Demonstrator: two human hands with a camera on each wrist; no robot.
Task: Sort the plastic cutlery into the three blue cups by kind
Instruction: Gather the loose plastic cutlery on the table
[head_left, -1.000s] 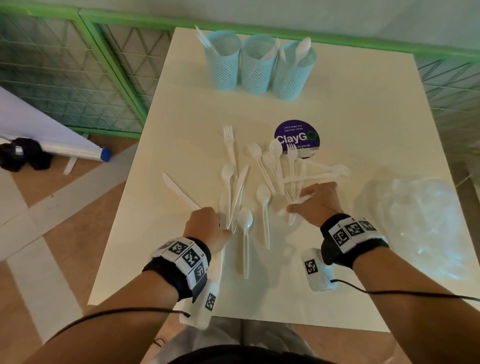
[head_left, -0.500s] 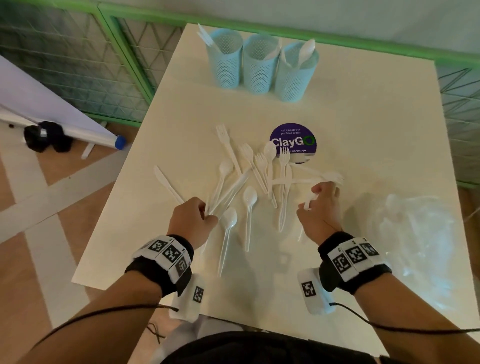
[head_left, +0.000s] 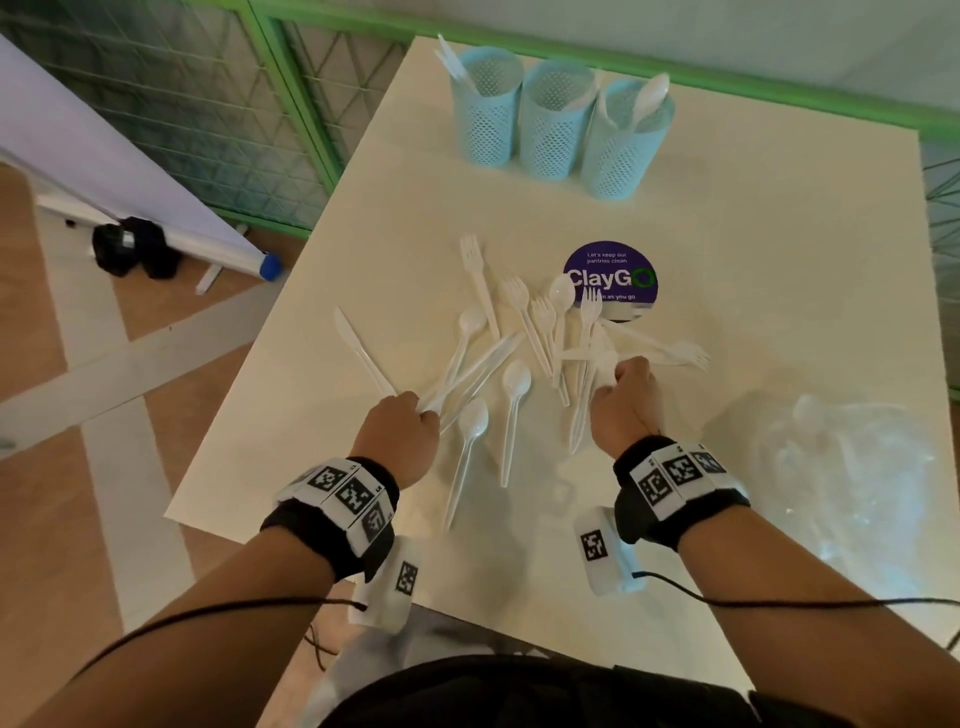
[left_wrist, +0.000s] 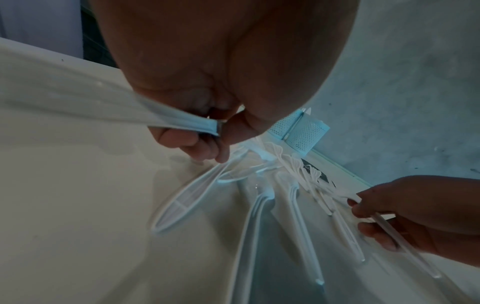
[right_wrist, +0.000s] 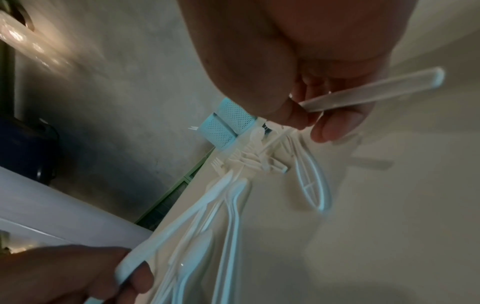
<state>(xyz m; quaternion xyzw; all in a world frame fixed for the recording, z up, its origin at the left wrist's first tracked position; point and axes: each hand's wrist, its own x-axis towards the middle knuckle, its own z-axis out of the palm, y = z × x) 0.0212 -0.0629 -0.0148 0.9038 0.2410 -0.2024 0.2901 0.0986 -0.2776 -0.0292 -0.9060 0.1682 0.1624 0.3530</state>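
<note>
Three blue perforated cups (head_left: 556, 119) stand in a row at the table's far edge. The left cup holds a knife and the right cup holds a spoon (head_left: 649, 98). White forks, spoons and knives lie in a loose pile (head_left: 524, 353) in mid-table. My left hand (head_left: 415, 415) is at the pile's left edge. In the left wrist view it (left_wrist: 207, 139) pinches a white knife handle (left_wrist: 182, 121). My right hand (head_left: 626, 371), at the pile's right side, grips a thin white handle (right_wrist: 376, 92). Its head is hidden, so I cannot tell its kind.
A round purple ClayGo sticker (head_left: 610, 280) lies just beyond the pile. A crumpled clear plastic bag (head_left: 852, 467) covers the table's right side. A green mesh railing (head_left: 291, 104) runs behind and left of the white table (head_left: 779, 234). A rolled banner stand (head_left: 156, 223) lies on the floor.
My left hand has closed on a knife handle at the pile's left. My right hand went from lying on the cutlery to gripping a handle. The camera view shifted.
</note>
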